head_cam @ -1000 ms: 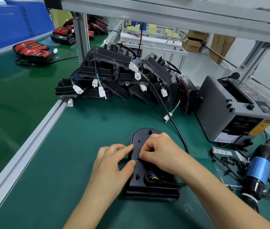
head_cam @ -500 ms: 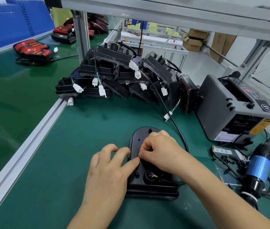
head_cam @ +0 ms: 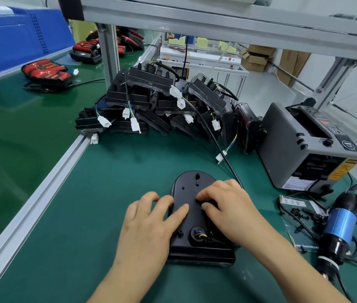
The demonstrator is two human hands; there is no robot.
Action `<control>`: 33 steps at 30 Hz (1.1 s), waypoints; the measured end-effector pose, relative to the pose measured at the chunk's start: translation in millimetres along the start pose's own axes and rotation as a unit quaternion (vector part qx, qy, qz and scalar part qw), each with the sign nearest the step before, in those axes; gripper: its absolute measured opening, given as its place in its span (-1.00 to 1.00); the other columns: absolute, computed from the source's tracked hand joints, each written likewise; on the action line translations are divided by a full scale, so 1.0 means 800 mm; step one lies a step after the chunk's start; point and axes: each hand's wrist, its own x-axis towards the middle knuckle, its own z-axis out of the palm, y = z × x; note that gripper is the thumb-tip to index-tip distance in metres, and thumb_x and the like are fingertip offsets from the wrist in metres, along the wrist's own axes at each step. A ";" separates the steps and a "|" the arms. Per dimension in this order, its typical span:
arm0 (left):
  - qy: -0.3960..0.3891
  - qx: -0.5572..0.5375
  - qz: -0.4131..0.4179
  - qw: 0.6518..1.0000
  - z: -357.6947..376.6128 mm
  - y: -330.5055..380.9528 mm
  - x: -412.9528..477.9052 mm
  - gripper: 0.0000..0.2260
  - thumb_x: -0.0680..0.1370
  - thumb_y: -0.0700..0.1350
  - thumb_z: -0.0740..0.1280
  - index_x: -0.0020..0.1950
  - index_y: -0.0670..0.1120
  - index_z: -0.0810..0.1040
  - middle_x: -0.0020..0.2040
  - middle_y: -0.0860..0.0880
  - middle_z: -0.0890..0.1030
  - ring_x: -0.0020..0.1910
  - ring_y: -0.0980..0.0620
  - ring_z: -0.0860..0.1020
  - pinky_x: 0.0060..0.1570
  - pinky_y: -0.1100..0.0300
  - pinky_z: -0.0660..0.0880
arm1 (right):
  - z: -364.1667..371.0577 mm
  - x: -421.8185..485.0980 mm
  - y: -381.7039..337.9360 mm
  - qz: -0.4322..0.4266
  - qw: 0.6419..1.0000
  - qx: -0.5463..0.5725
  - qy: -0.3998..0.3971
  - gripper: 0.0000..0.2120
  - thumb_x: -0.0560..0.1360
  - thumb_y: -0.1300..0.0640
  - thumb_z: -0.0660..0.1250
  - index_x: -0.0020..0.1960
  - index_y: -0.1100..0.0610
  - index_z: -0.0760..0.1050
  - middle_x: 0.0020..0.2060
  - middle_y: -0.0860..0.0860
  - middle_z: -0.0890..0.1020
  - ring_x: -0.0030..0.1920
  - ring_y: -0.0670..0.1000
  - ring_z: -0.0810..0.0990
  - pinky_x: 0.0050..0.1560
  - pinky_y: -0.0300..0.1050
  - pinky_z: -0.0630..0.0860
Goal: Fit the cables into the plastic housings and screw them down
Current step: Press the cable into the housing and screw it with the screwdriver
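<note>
Passage is left open over bare counter (head_cam: 107, 193) leftward, blocked behind by piled housings (head_cam: 151, 101), rightward by grey machine (head_cam: 286, 145) and screwdriver (head_cam: 339, 224).

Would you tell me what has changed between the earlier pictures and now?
The left hand drew leftward away from the right hand: its thumb and forefinger no longer meet the right fingertips, and its thumb now rests flat on the black housing. The right hand's curled fingers stayed at the housing's middle. The housing, the screwdriver and the pile of housings stayed put.
</note>
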 end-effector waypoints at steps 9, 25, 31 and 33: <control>-0.027 -0.012 0.017 0.999 -0.006 -0.002 0.009 -0.43 0.10 -0.34 0.49 0.02 0.11 0.66 -0.02 0.01 0.61 0.04 -0.11 0.39 -0.14 0.02 0.47 | -0.012 0.009 0.073 0.188 0.977 -0.030 0.094 -0.63 0.53 -0.06 0.28 0.29 0.02 0.41 0.24 -0.03 0.46 0.17 0.05 0.50 0.10 -0.05 0.42; 0.072 0.069 -0.074 0.992 0.006 -0.051 0.219 -0.42 0.52 -0.23 0.26 0.52 -0.07 0.17 0.42 -0.15 0.29 0.37 -0.19 0.26 0.27 -0.02 0.26 | 0.007 0.047 0.102 0.270 0.952 0.091 0.110 -0.89 0.44 0.11 0.23 -0.08 -0.07 0.42 -0.13 -0.08 0.57 -0.07 0.06 0.53 -0.14 -0.08 0.40; -0.064 0.248 -0.034 0.966 0.028 -0.070 0.287 -0.46 0.60 -0.14 0.16 0.54 -0.13 0.04 0.51 -0.16 0.15 0.52 -0.20 0.01 0.48 -0.15 -0.12 | 0.006 0.046 0.103 0.215 0.960 0.079 0.161 -0.91 0.47 0.09 0.26 -0.03 -0.03 0.43 -0.16 -0.11 0.55 -0.14 0.00 0.52 -0.20 -0.10 0.40; -0.051 0.265 -0.008 0.963 0.024 -0.075 0.292 -0.61 0.58 -0.17 0.17 0.42 -0.15 0.29 0.36 -0.14 0.34 0.40 -0.18 0.20 0.47 -0.12 -0.02 | 0.006 0.045 0.106 0.208 0.959 0.078 0.174 -0.91 0.48 0.08 0.27 -0.01 -0.02 0.43 -0.15 -0.12 0.55 -0.15 -0.02 0.52 -0.21 -0.11 0.38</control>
